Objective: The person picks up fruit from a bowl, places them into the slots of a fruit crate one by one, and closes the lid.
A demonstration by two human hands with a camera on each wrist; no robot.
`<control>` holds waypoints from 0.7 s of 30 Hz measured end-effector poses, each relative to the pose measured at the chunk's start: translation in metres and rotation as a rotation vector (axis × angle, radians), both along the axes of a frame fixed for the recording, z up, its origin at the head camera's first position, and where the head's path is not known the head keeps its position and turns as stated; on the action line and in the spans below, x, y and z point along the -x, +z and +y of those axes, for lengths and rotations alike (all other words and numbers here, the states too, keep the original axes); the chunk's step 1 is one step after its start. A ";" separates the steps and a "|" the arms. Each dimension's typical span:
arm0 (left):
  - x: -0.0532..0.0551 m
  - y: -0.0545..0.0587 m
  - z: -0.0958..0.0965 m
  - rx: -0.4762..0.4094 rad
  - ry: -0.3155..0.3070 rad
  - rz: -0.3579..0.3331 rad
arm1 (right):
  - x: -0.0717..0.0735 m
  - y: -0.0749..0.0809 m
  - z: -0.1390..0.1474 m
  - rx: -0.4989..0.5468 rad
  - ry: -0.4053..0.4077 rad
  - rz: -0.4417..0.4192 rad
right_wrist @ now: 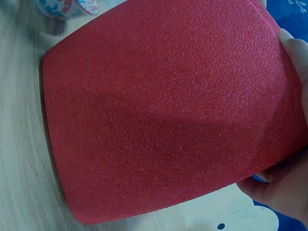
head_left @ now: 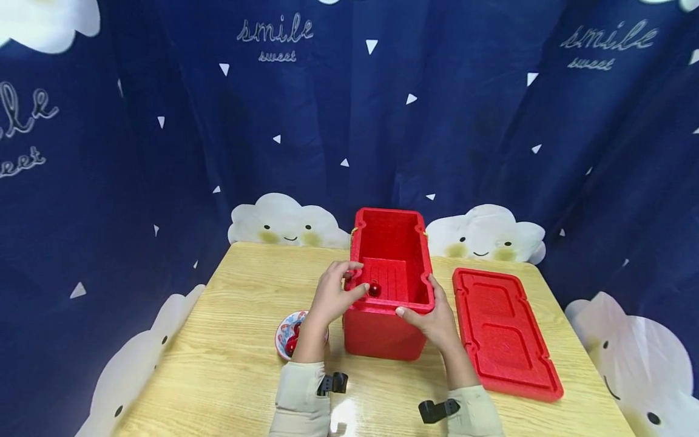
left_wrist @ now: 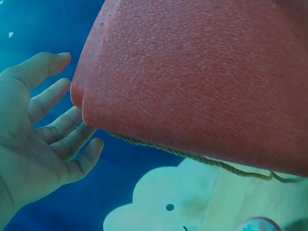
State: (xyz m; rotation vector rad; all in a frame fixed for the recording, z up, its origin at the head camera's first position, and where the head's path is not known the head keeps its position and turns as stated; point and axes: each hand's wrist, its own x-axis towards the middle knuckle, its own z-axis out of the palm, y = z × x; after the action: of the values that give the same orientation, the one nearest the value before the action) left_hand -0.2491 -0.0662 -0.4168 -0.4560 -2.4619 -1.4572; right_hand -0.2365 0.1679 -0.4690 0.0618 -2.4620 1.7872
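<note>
A deep red foam box (head_left: 384,337), its top uncovered, stands on the table. Over its front left rim reaches my left hand (head_left: 334,296), fingers spread and thumb extended inward. In the left wrist view, the left fingertips (left_wrist: 61,86) are right at the box edge, with nothing between them and the thumb. Beside the thumb tip, inside the box outline, shows a small shiny dark red round thing (head_left: 374,289). At the front right corner my right hand (head_left: 439,318) grips the rim, thumb on the front edge and fingers along the right side.
Left of the box is a patterned bowl (head_left: 283,331) holding red round things, partly hidden by the left forearm. The red lid (head_left: 499,331) lies flat on the table (head_left: 240,303) at the right. A yellowish rope (left_wrist: 192,156) runs along the box's side. A blue curtain (head_left: 306,109) hangs behind.
</note>
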 end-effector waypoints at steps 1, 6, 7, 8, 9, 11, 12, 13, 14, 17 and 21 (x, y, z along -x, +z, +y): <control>-0.001 -0.002 -0.001 -0.001 0.006 -0.001 | 0.000 0.000 0.000 0.000 -0.004 0.002; -0.007 -0.012 -0.008 -0.029 0.037 0.001 | 0.001 -0.001 0.000 0.006 -0.009 -0.004; -0.009 -0.014 -0.010 -0.032 0.045 0.001 | 0.001 -0.002 -0.001 0.005 -0.007 -0.005; -0.010 -0.016 -0.012 -0.036 0.052 0.002 | 0.001 -0.002 -0.001 0.006 -0.005 -0.009; -0.012 -0.018 -0.013 -0.043 0.059 -0.002 | 0.001 -0.002 -0.001 0.006 -0.001 -0.012; -0.015 -0.023 -0.017 -0.052 0.076 0.001 | 0.000 -0.002 -0.001 0.005 0.004 -0.019; -0.016 -0.025 -0.019 -0.058 0.083 0.006 | 0.000 -0.002 -0.001 0.008 0.005 -0.019; -0.017 -0.027 -0.020 -0.066 0.091 0.011 | 0.000 -0.001 -0.001 0.010 0.007 -0.021; -0.019 -0.028 -0.022 -0.079 0.098 0.017 | -0.001 0.000 -0.002 0.014 0.008 -0.021; -0.022 -0.033 -0.027 -0.097 0.119 0.037 | -0.001 0.001 -0.002 0.016 0.006 -0.022; -0.026 -0.039 -0.032 -0.110 0.137 0.035 | -0.001 0.001 -0.001 0.023 0.007 -0.025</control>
State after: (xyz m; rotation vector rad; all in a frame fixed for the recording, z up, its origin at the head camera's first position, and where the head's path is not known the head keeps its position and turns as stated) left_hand -0.2231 -0.0986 -0.4558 -0.2823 -2.3216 -1.5055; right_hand -0.2355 0.1667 -0.4679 0.0469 -2.4613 1.8298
